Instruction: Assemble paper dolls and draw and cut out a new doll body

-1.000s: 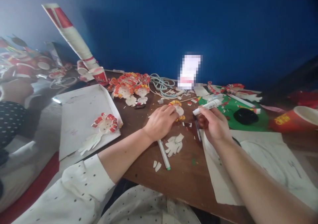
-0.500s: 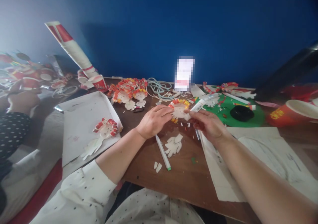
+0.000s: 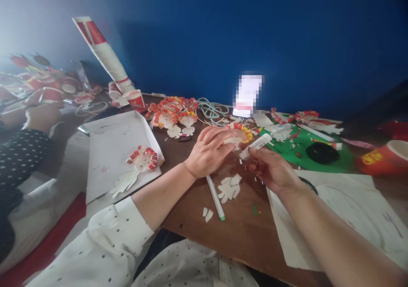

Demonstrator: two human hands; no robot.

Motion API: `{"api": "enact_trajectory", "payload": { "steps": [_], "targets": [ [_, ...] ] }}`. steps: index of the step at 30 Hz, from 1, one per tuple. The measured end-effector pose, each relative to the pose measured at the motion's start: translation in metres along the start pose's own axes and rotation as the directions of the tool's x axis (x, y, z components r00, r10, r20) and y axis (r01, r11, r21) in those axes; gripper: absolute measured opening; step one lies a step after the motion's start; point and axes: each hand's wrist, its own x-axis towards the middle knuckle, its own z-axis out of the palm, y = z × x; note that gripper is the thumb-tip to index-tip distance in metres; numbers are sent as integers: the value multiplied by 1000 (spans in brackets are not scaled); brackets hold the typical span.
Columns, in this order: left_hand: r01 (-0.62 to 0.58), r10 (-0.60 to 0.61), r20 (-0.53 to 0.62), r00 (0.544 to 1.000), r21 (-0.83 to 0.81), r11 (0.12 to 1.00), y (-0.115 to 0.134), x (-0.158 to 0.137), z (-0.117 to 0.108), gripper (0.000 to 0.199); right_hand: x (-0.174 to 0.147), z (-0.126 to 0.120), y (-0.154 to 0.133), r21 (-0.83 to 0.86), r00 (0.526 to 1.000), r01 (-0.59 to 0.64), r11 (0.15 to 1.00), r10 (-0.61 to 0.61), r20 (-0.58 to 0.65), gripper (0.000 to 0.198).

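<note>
A deep blue wall (image 3: pixel 270 36) rises behind the brown wooden table (image 3: pixel 242 227); pale light falls from the left.

Red cup (image 3: pixel 382 157): yellow lettering on its side, too blurred to read.
Other print: none can be read.

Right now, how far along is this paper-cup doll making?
Done: a pile of dolls by the wall and one on the white sheet. In hand: the left hand holds a curly head, the right hand a glue tube. Left: the cut-out hands lie loose, and uncut cups stand stacked.
</note>
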Motion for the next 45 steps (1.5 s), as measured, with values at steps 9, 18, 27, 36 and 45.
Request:
{"api": "enact_trajectory", "payload": {
  "steps": [9, 18, 27, 36, 45],
  "targets": [
    [-36, 36, -72, 997, 9, 999, -3, -3, 2, 10, -5, 5, 1, 11, 1000, -13, 1000, 13, 28, 26],
    [115, -118, -26, 993, -112, 987, -3, -1, -1, 10, -7, 0, -3, -57, 997, 37, 998, -34, 65, 32],
    [848, -675, 561, 479, -494, 191, 4, 12, -8, 23, -22, 7, -6, -351, 827, 505, 788, -558, -63, 16],
    [885, -558, 740, 377, -466, -20, 8, 9, -5, 27, -24, 12, -1, -613, 743, 571, 546, -661, 103, 31],
    [878, -549, 733, 402, -478, 4, 10, 11, -7, 24, -25, 15, -3, -729, 733, 542, 418, -659, 168, 26]
  ]
}}
